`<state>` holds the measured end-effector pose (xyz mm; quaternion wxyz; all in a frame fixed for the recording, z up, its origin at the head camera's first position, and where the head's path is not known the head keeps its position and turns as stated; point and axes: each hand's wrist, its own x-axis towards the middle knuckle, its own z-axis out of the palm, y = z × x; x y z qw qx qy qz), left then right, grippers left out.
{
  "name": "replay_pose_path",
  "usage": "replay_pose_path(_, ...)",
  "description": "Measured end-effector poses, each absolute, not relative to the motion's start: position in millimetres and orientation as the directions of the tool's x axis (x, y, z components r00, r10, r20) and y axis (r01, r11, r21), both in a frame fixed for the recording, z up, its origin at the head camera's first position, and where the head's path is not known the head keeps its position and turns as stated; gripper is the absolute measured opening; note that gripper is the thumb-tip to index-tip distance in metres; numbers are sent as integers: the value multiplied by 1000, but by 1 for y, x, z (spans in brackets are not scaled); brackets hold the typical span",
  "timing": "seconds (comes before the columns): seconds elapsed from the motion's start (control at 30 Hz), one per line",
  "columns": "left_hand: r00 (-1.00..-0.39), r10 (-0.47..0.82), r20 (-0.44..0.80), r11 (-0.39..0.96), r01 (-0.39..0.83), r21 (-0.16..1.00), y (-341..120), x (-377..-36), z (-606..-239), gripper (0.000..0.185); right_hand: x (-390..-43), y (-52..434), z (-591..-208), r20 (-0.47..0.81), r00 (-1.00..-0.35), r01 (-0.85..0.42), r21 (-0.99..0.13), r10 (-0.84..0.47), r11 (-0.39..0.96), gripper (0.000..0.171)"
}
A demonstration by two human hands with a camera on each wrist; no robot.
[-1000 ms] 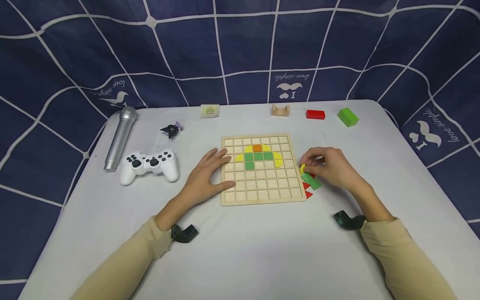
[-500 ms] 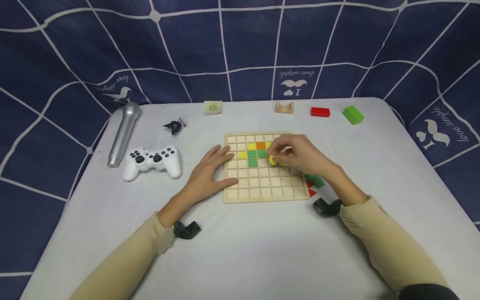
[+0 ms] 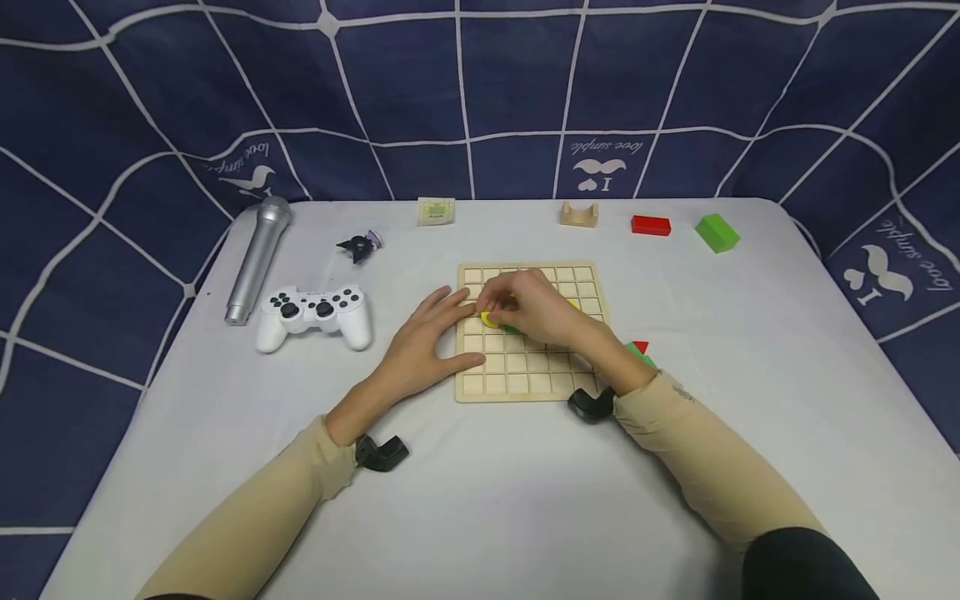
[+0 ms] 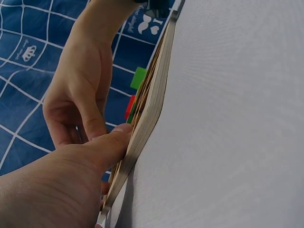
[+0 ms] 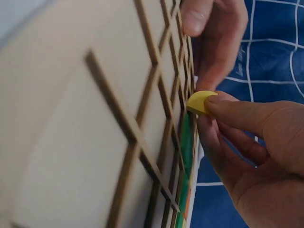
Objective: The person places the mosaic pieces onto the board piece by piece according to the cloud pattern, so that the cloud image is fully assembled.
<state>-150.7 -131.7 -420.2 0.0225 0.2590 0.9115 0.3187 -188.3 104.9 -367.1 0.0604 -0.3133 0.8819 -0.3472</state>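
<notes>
A wooden grid board [image 3: 517, 385] lies mid-table in the head view. My left hand [image 3: 420, 346] rests along its left edge, fingers spread and straight, the thumb [image 4: 114, 140] over the rim in the left wrist view. Over the board's left-middle cells, my right hand [image 3: 528, 308] pinches a yellow quarter-round tile [image 5: 199, 102] between thumb and fingertips, at the board's surface. Green tiles [image 5: 186, 147] sit in cells beside it; the right hand hides most of the coloured tiles from the head view. Past the board's right edge lie loose green tiles [image 3: 649, 361] and a red triangle [image 3: 641, 346], partly behind the right forearm.
To the left are a white game controller [image 3: 313, 315], a silver microphone [image 3: 258, 262] and a small black figure [image 3: 362, 247]. Along the back stand a patterned card [image 3: 436, 211], a wooden cradle [image 3: 579, 217], a red block [image 3: 650, 225] and a green block [image 3: 717, 232].
My right hand has carried the yellow tile from the loose pieces leftward across the board to its left-middle cells. The left hand stays on the board's edge; the head view has shifted slightly.
</notes>
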Motion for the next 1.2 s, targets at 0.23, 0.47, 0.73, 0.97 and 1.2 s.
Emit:
replay_pose_path(0.23,-866,487,116,674,457,581,-131,-151,-419,80,-181,102,-374,150,-792,-567,-540,-592,622,11)
replay_pose_path(0.47,-866,486,114,676,456,578,-132,-151,-419,80,-179,104,-377,194,-787,-595,-487,-586,639,9)
replay_pose_path(0.73,-864,491,114,669,457,586,-131,-150,-418,80,-177,105,-377,187,-798,-591,-426,-572,685,11)
replay_pose_path(0.97,-863,493,111,670,459,584,-130,-151,-419,81,-180,105,-376,170,-818,-566,-411,-549,715,27)
replay_pose_path(1.2,-865,490,109,674,456,582,-131,-151,-419,80,-185,108,-376,144,-785,-602,-402,-602,689,38)
